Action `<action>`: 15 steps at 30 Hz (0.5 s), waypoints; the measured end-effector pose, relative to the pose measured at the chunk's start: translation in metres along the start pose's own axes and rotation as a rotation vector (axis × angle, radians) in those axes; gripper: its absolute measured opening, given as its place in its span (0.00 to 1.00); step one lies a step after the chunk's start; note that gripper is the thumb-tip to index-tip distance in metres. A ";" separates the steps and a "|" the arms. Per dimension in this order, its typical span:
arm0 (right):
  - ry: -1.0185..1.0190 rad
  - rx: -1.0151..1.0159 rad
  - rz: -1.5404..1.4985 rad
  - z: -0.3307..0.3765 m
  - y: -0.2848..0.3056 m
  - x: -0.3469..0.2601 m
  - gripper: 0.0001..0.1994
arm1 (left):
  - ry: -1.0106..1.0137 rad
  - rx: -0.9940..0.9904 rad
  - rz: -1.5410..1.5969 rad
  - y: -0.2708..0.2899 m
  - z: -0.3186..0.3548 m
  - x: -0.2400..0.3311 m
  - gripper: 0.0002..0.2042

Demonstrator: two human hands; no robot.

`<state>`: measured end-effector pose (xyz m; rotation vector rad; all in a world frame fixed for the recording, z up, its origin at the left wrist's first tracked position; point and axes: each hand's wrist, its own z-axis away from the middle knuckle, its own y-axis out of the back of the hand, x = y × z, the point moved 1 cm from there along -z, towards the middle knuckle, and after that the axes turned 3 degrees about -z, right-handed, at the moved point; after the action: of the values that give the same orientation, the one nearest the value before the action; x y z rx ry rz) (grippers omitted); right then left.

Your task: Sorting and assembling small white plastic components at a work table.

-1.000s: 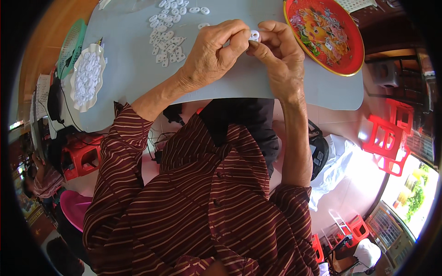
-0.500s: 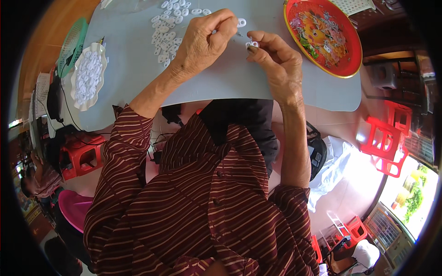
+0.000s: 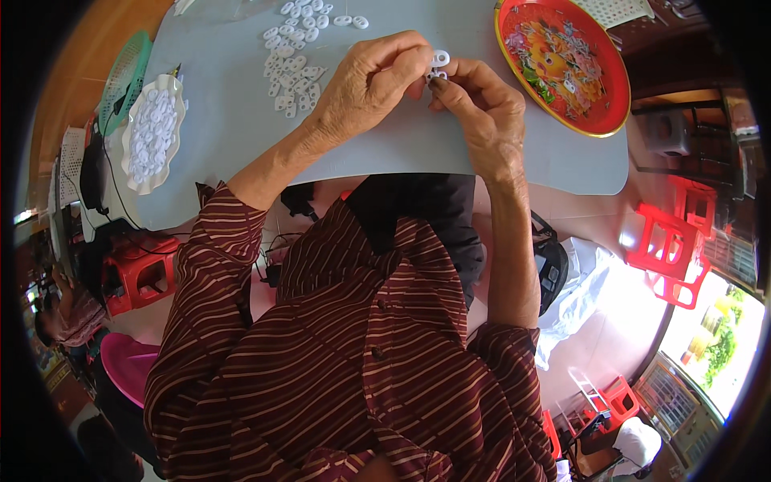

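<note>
Between the fingertips of my left hand (image 3: 384, 74) is a small white oval plastic piece with holes (image 3: 439, 58). My right hand (image 3: 480, 104) pinches a second small white plastic piece (image 3: 436, 76) just below it. The two pieces are right against each other or very close; fingers hide exactly how they meet. Both hands are closed, above the grey table (image 3: 233, 120). Left of my left hand lies a loose spread of similar white pieces (image 3: 295, 68), oval ones farther off and more angular ones nearer.
A scalloped white dish (image 3: 128, 153) heaped with white ovals stands at the left, beside a green basket (image 3: 132, 60). On the right, a red round tray (image 3: 618, 88) holds many small metallic-looking bits. Red stools (image 3: 665, 245) stand on the floor beyond the table edge.
My left hand has moved right and slightly nearer, bringing its oval piece up to the piece in my right hand. The right hand has stayed almost in place.
</note>
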<state>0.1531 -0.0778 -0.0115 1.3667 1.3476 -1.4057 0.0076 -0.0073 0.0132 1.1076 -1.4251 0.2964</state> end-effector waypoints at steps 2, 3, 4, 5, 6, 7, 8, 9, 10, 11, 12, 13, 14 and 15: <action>0.009 -0.002 0.019 0.000 -0.001 -0.001 0.05 | -0.084 0.081 0.018 -0.003 0.000 -0.005 0.15; 0.007 0.000 0.018 0.000 0.000 0.000 0.05 | -0.083 0.079 0.019 -0.003 0.000 -0.004 0.15; 0.006 0.001 0.017 0.000 0.000 0.001 0.05 | -0.067 0.072 0.041 -0.004 0.000 -0.002 0.15; 0.004 0.002 0.016 0.000 0.001 0.001 0.05 | -0.051 0.066 0.062 -0.004 0.000 -0.001 0.15; 0.004 0.002 0.015 0.000 0.001 0.001 0.05 | -0.050 0.066 0.061 -0.005 0.000 -0.001 0.15; 0.011 0.002 -0.015 0.000 0.001 0.001 0.05 | -0.055 0.080 0.094 -0.005 -0.001 -0.001 0.15; 0.018 0.001 -0.045 0.000 0.001 0.001 0.05 | -0.060 0.094 0.128 -0.005 -0.001 -0.002 0.15; 0.017 0.001 -0.046 0.000 0.001 0.000 0.05 | -0.059 0.093 0.127 -0.005 -0.001 -0.004 0.15; 0.004 0.019 -0.060 0.000 -0.001 -0.002 0.05 | -0.046 0.100 0.122 -0.005 -0.002 -0.006 0.15; -0.008 0.037 -0.074 0.001 -0.001 -0.003 0.05 | -0.032 0.106 0.116 -0.004 -0.002 -0.008 0.15; -0.009 0.035 -0.076 0.001 -0.002 -0.004 0.05 | -0.031 0.107 0.115 -0.003 -0.002 -0.009 0.15; -0.015 0.035 -0.086 0.001 -0.002 -0.004 0.05 | -0.020 0.096 0.092 -0.002 -0.002 -0.010 0.15; -0.020 0.034 -0.097 0.001 -0.002 -0.003 0.06 | -0.009 0.085 0.070 -0.001 -0.002 -0.010 0.15; -0.021 0.034 -0.098 0.001 -0.001 -0.002 0.06 | -0.009 0.085 0.069 -0.001 -0.001 -0.010 0.15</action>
<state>0.1524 -0.0789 -0.0091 1.3197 1.3991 -1.5097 0.0076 -0.0028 0.0044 1.1309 -1.4720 0.4055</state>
